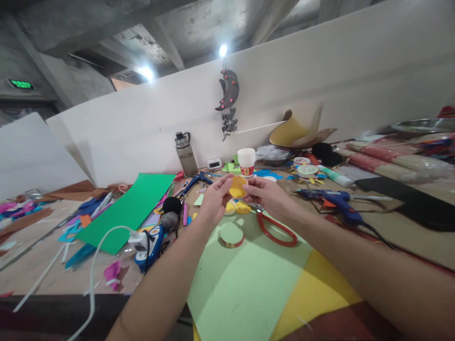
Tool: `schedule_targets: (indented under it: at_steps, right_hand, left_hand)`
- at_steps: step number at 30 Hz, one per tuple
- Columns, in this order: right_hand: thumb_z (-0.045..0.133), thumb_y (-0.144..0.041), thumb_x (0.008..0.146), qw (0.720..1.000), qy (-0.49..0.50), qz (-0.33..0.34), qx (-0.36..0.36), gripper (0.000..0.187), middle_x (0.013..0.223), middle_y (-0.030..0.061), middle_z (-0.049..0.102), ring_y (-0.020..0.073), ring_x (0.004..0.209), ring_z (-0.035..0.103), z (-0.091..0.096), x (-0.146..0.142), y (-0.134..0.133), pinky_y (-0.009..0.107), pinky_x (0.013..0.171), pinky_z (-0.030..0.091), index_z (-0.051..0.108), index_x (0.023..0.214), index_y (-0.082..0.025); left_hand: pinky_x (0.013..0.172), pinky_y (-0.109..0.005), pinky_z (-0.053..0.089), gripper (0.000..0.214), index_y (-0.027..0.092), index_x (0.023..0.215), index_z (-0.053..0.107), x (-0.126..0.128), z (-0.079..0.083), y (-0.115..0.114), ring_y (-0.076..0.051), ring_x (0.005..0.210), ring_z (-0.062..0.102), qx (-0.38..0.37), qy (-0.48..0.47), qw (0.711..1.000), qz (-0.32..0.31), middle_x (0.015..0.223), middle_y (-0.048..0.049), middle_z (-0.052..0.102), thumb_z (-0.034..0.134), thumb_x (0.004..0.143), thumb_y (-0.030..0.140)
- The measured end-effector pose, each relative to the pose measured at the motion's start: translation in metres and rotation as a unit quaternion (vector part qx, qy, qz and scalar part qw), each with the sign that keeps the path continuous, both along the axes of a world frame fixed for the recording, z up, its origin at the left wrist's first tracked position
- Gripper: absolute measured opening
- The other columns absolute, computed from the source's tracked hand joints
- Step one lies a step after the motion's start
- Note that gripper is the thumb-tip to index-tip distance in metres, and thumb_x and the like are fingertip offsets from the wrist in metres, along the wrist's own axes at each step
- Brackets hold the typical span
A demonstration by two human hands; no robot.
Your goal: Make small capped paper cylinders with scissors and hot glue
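Note:
Between my left hand (217,196) and my right hand (266,193) is a small round disc with a yellow face (238,187), its edge pinched from both sides. Just beneath it lie yellow cut pieces (242,207). Red-handled scissors (277,230) rest under my right wrist, their blades partly hidden by the hand. Closer to me, a round green-topped piece with a red rim (231,234) sits on a light green sheet (245,279). A yellow sheet (320,289) shows from under the green one.
Stacked paper cups (246,161) stand behind my hands, with a water bottle (186,156) to their left. A blue glue gun (330,199) with a cord lies at right. At left are a green sheet (131,208), a blue power strip (151,246) and a white cable (93,279).

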State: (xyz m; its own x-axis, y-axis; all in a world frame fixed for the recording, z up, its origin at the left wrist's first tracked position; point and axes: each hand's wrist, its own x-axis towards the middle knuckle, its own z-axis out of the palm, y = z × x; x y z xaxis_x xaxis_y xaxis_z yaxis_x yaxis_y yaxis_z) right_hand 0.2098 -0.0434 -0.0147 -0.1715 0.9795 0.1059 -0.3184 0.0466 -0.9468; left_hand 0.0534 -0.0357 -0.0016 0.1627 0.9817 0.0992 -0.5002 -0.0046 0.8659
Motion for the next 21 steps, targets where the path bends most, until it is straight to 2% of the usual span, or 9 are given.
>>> schedule_targets:
  at_steps: [4, 8, 14, 21]
  right_hand:
    - [0.081, -0.034, 0.065, 1.000, 0.003, 0.015, 0.005, 0.029, 0.084, 0.0004, 0.066, 0.0104, 0.065, 0.061, 0.000, 0.000, 0.001, 0.026, 0.065, 0.055, 0.063, 0.083, -0.020]
    - [0.082, -0.029, 0.064, 1.000, -0.008, -0.015, 0.015, 0.029, 0.086, 0.0008, 0.068, 0.0117, 0.068, 0.064, -0.001, -0.002, 0.002, 0.027, 0.067, 0.057, 0.063, 0.085, -0.020]
    - [0.081, -0.030, 0.065, 0.997, -0.027, -0.052, 0.049, 0.033, 0.085, -0.0005, 0.067, 0.0137, 0.073, 0.065, 0.001, -0.002, 0.001, 0.029, 0.068, 0.057, 0.058, 0.086, -0.021]
    - [0.075, -0.036, 0.069, 0.990, -0.085, -0.049, 0.099, 0.029, 0.084, -0.0003, 0.065, 0.0137, 0.070, 0.062, 0.006, -0.003, -0.007, 0.032, 0.071, 0.055, 0.057, 0.087, -0.021]
  left_hand:
    - [0.077, -0.027, 0.054, 0.035, 0.015, 0.099, 0.069, -0.001, 0.000, 0.000, -0.016, 0.083, 0.069, -0.003, 0.007, 1.000, 0.003, 0.090, -0.0057, 0.073, 0.081, 0.069, 0.029]
    - [0.071, -0.024, 0.053, 0.036, 0.016, 0.099, 0.071, -0.001, 0.000, -0.003, -0.017, 0.084, 0.068, 0.004, 0.020, 0.999, -0.026, 0.095, -0.0072, 0.074, 0.080, 0.071, 0.036]
    - [0.082, -0.029, 0.053, 0.037, 0.014, 0.097, 0.071, 0.000, 0.001, -0.005, -0.019, 0.091, 0.068, 0.031, 0.023, 0.998, -0.045, 0.093, -0.0073, 0.073, 0.079, 0.071, 0.038]
    - [0.081, -0.030, 0.052, 0.035, 0.013, 0.100, 0.070, -0.003, 0.002, -0.003, -0.019, 0.089, 0.069, 0.019, -0.011, 0.998, -0.056, 0.095, -0.0080, 0.074, 0.077, 0.074, 0.036]
